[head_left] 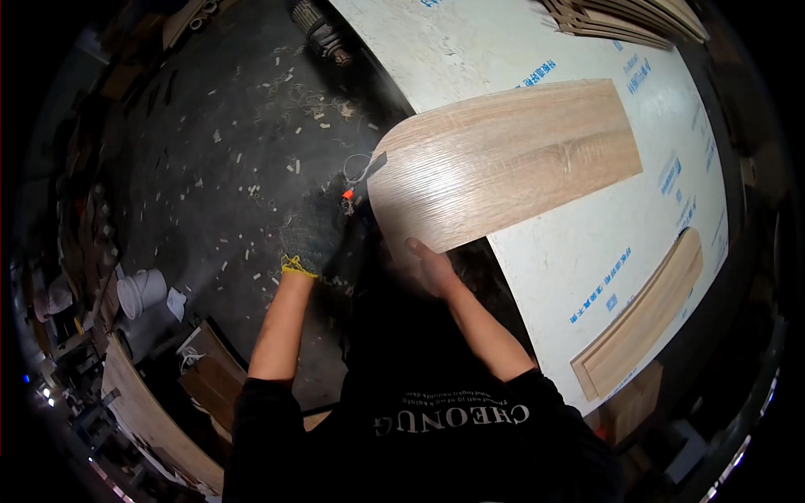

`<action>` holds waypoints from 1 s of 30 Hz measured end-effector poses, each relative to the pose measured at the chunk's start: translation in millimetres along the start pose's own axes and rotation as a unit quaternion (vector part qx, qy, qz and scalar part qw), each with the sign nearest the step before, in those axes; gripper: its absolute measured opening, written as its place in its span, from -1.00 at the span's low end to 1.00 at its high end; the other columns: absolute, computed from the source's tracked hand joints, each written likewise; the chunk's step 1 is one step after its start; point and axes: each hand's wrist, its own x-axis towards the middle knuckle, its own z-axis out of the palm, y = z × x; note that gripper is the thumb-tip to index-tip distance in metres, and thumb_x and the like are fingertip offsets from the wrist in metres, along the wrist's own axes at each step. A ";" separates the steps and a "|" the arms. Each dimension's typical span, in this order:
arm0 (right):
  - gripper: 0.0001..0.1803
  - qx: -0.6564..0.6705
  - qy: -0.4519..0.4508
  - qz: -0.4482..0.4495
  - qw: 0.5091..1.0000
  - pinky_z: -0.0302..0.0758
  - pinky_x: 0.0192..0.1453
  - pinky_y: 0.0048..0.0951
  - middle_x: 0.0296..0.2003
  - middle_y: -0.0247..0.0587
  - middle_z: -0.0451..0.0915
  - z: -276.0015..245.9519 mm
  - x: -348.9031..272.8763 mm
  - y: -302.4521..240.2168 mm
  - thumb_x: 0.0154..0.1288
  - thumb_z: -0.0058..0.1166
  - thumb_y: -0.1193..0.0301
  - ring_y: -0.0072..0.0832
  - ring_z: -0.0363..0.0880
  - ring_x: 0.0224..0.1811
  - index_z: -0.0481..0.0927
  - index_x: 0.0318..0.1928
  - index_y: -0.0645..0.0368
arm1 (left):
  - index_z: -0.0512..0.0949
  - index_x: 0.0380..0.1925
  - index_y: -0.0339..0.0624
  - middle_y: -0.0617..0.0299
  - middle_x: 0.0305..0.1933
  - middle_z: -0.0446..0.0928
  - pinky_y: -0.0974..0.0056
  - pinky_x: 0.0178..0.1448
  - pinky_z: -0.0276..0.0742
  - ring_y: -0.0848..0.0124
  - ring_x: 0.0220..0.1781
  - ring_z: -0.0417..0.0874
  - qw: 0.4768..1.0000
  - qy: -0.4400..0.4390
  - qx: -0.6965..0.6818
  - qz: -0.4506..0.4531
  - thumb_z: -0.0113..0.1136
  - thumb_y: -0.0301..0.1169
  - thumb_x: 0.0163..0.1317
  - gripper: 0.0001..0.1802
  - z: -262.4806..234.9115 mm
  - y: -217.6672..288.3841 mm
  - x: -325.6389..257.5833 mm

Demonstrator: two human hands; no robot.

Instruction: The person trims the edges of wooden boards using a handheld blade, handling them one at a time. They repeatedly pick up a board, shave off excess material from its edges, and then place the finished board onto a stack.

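A wood-grain board (511,159) with a rounded left end lies partly on the white worktable, its rounded end reaching past the table's edge. My bare right hand (426,267) grips the board's near edge, thumb on top and fingers hidden underneath. Left of the rounded end is my left hand (317,222), in a dark glove with a yellow cuff. It looks closed around a small tool with an orange part (348,194), though its fingers blend into the dark floor. A thin pale strip (357,168) curls in a loop between the glove and the board's edge, beside a small dark flat piece (379,167).
The white worktable (553,277) bears blue print. Narrow curved wood-grain pieces (641,314) lie at its right near side, and a stack of curved boards (629,18) at its far end. Pale scraps litter the dark floor (226,168). A white bucket (142,292) stands left.
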 end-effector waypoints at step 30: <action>0.09 -0.615 0.530 -0.267 0.519 -0.17 0.49 0.22 0.34 0.47 0.04 -38.1 34.2 -189.1 -0.06 0.23 -0.28 0.20 -0.12 0.49 0.25 0.38 0.10 | 0.31 0.32 -0.10 -0.11 -0.08 0.54 -0.03 -0.06 0.50 -0.03 -0.14 0.58 0.991 -0.001 -0.103 -0.081 0.05 -0.31 0.30 -0.44 27.1 54.6 -68.6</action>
